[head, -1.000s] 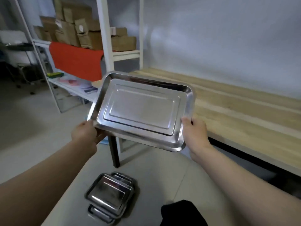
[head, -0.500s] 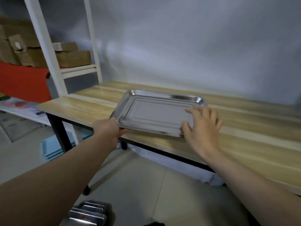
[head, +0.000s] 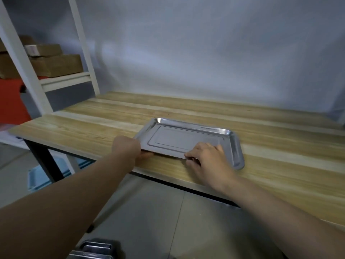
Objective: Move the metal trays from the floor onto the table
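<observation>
A shiny rectangular metal tray [head: 188,139] lies flat on the wooden table [head: 93,128], a little back from its front edge. My left hand [head: 128,148] grips the tray's near left corner, thumb under the rim. My right hand [head: 207,157] holds the near edge, fingers curled over the rim. More metal trays [head: 93,251] sit stacked on the floor at the bottom edge of view, mostly cut off.
A white shelf rack [head: 28,71] stands left of the table with cardboard boxes [head: 54,64] and a red cloth [head: 11,101]. A grey wall runs behind the table. Blue flat items [head: 41,176] lie on the floor under the table's left end.
The tray went from held up in the air to lying on the table, then slid further right and back. Both hands stayed on its near edge.
</observation>
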`<state>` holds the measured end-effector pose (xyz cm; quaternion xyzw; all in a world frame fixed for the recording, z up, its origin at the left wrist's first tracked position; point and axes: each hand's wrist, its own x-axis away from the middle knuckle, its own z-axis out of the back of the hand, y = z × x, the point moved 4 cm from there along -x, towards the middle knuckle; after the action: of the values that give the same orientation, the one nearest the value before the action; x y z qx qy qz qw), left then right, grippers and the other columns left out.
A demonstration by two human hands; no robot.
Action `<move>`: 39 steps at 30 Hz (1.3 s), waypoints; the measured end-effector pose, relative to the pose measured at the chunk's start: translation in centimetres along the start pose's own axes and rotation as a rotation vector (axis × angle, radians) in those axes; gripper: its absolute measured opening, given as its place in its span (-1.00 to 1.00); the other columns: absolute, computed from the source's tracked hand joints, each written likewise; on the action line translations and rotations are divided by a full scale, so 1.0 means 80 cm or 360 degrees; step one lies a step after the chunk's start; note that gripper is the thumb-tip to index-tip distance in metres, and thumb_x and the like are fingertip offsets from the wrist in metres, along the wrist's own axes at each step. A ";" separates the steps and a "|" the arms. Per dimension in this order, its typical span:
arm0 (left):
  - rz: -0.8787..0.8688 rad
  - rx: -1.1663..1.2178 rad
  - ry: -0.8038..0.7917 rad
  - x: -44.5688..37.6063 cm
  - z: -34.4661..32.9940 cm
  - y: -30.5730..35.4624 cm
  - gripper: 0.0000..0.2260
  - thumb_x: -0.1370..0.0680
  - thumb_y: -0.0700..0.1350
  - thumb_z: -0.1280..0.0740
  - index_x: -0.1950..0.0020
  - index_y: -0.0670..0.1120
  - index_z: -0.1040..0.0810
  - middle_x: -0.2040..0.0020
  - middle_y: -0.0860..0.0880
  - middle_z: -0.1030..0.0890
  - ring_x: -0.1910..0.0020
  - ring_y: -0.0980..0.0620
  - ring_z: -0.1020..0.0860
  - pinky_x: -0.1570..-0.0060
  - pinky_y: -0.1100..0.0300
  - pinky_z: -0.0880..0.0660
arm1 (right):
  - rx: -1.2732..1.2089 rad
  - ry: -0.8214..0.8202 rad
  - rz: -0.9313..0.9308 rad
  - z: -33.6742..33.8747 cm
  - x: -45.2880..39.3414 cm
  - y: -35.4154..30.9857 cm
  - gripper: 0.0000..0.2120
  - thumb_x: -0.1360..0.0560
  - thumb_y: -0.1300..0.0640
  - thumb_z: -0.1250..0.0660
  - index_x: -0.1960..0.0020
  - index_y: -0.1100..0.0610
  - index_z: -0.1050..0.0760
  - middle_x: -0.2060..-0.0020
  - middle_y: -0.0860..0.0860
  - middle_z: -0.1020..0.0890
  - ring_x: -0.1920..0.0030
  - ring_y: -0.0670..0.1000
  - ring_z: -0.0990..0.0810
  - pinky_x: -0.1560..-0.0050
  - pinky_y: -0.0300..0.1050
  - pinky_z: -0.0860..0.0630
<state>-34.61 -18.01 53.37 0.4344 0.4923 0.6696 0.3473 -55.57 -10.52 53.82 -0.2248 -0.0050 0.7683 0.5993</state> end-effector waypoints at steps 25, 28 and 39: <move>-0.0806 -0.1350 -0.0432 -0.038 -0.062 0.008 -0.38 -0.29 0.21 -0.53 -0.16 -0.17 -0.52 0.02 -0.08 -0.61 0.09 0.00 -0.57 0.32 0.24 -0.46 | 0.0085 0.0036 -0.0302 0.001 -0.029 0.038 -0.77 -0.60 0.07 -0.19 -0.07 -0.01 -0.63 -0.03 -0.02 -0.59 -0.08 0.04 -0.46 -0.11 -0.04 -0.33; -0.0802 -0.1314 -0.0451 -0.040 -0.070 0.010 -0.41 -0.31 0.18 -0.53 -0.16 -0.17 -0.52 0.04 -0.08 -0.62 0.12 0.02 -0.58 0.34 0.24 -0.48 | 0.0107 0.0039 -0.0335 0.000 -0.035 0.044 -0.76 -0.60 0.06 -0.19 -0.09 -0.02 -0.63 -0.05 -0.01 -0.59 -0.09 0.05 -0.46 -0.10 -0.04 -0.31; -0.0762 -0.1206 -0.0457 -0.048 -0.080 0.009 -0.41 -0.30 0.16 -0.54 -0.16 -0.16 -0.50 0.01 -0.10 -0.61 0.09 -0.03 -0.59 0.26 0.15 -0.54 | 0.0123 0.0075 -0.0365 -0.002 -0.043 0.054 -0.75 -0.60 0.05 -0.18 -0.14 -0.01 -0.61 -0.07 -0.01 -0.59 -0.11 0.05 -0.45 -0.14 -0.03 -0.32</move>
<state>-39.12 -23.89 52.23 0.2395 0.2463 0.6363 0.6907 -58.84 -14.96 53.64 -0.2175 0.0131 0.6888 0.6914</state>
